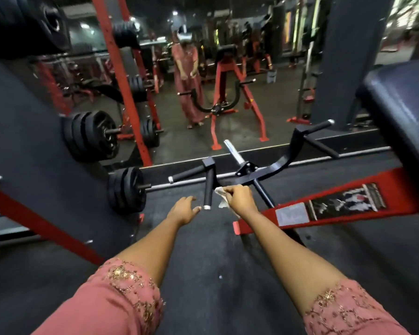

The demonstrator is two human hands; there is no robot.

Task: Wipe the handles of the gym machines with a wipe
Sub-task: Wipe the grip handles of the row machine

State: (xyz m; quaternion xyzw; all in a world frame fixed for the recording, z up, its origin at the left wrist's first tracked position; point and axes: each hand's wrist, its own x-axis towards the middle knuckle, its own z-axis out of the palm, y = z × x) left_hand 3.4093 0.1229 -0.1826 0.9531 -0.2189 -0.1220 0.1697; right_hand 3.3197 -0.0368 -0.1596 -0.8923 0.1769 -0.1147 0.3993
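The wipe (220, 191) is bunched in the right hand (240, 198), whose grip is curled and pinches the white cloth, with a loose corner hanging below the knuckles. It sits just beside the near handle (208, 187), the black one that points back toward the person and ends in a silver cap. Whether the wipe touches the rubber is hard to tell from this angle; it may be just short of it. The left hand (183, 210) reaches in from the other side. Its grip is spread and holds nothing, and its fingertips are near the capped end.

The handles hang low over the floor (203, 262), close to its far edge under the mirror (228, 105).

This looks like the start of wiping this one handle. The next move calls for wrapping the wipe round the handle and drawing it along the full length to the cap. The left hand could steady the end, since the bar may swing. The side handle (185, 174) and the far handles (317, 128) would follow.
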